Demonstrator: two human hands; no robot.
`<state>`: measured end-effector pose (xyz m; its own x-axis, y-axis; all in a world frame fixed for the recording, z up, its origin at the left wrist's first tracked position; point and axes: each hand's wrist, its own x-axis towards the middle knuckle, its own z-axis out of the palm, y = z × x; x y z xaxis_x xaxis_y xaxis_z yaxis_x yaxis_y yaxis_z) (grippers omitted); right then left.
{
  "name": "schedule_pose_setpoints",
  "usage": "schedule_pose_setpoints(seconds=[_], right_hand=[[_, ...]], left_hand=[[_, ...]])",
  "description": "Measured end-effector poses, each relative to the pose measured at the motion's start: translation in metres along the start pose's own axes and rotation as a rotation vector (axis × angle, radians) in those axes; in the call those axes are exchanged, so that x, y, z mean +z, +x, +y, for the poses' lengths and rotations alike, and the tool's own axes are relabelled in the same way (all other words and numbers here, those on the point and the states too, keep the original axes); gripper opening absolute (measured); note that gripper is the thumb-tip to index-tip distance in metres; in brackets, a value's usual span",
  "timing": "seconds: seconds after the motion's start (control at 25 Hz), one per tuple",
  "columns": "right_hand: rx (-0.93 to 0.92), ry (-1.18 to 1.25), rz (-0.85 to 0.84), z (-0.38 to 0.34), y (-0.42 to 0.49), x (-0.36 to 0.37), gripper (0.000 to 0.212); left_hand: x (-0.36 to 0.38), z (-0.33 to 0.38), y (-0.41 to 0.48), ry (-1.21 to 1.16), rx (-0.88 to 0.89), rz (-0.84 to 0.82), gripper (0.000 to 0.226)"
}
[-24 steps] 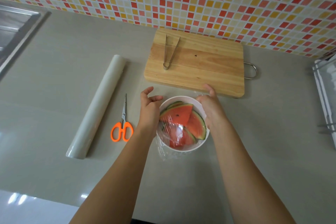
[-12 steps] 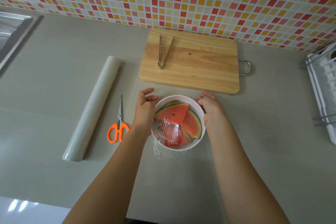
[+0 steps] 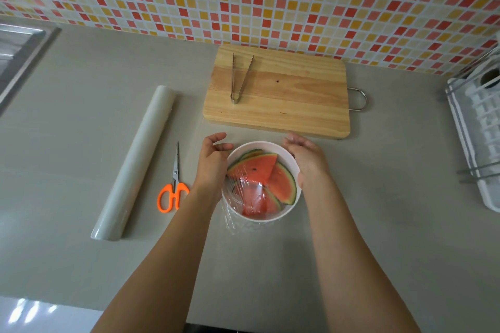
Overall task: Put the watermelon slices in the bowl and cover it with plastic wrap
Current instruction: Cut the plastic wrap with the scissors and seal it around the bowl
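Cups left hand [image 3: 213,161] and right hand [image 3: 307,158] around the bowl [image 3: 270,217] at frame centre, fingers loosely curved, slightly apart.

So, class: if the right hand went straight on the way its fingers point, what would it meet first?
Probably the near edge of the pale wooden cutting board, just beyond the right hand; depth is unclear.

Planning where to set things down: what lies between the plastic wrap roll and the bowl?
In the head view, orange-handled scissors lie between the plastic wrap roll and the bowl, beside the left hand.
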<state>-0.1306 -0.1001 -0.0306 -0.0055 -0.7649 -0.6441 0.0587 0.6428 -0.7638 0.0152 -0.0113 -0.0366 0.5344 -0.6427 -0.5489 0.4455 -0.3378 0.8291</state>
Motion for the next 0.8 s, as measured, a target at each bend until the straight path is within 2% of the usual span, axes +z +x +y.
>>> schedule_pose_setpoints(seconds=[0.12, 0.2, 0.28, 0.36, 0.4, 0.44, 0.52, 0.6, 0.64, 0.72, 0.8], right_hand=[[0.075, 0.057, 0.089, 0.001, 0.003, -0.001, 0.016], [0.007, 0.131, 0.236, 0.002, 0.002, 0.0, 0.022], [-0.097, 0.421, 0.448, -0.003, -0.005, -0.001, 0.022], [-0.285, 0.685, 0.529, -0.014, -0.017, -0.01, 0.023], [-0.369, 0.655, 0.48, -0.017, -0.023, -0.015, 0.029], [-0.459, 0.512, 0.36, -0.016, -0.029, -0.021, 0.036], [-0.692, 0.026, -0.014, -0.004, -0.04, -0.024, 0.042], [-0.713, -0.415, -0.308, 0.014, -0.044, -0.023, 0.048], [-0.667, -0.475, -0.342, 0.019, -0.042, -0.021, 0.061], [-0.627, -0.437, -0.319, 0.023, -0.038, -0.016, 0.079], [-0.544, -0.416, -0.251, 0.025, -0.035, -0.015, 0.08]], left_hand=[[0.0, 0.0, 0.0, 0.011, -0.003, 0.004, 0.045], [0.0, 0.0, -0.001, 0.02, 0.0, 0.009, 0.045], [-0.001, 0.0, -0.002, 0.019, 0.005, 0.015, 0.046], [0.0, -0.001, -0.002, 0.02, 0.005, 0.019, 0.047], [-0.001, -0.001, -0.002, 0.017, 0.002, 0.022, 0.048], [-0.001, -0.002, -0.003, 0.012, -0.002, 0.024, 0.048], [-0.001, -0.001, -0.002, 0.0, 0.001, 0.027, 0.047], [-0.001, -0.002, -0.002, 0.001, -0.001, 0.035, 0.046], [0.0, -0.002, -0.002, -0.004, 0.001, 0.038, 0.047], [0.001, -0.003, -0.002, -0.003, 0.009, 0.055, 0.048], [0.002, -0.005, -0.002, 0.032, 0.027, 0.07, 0.05]])
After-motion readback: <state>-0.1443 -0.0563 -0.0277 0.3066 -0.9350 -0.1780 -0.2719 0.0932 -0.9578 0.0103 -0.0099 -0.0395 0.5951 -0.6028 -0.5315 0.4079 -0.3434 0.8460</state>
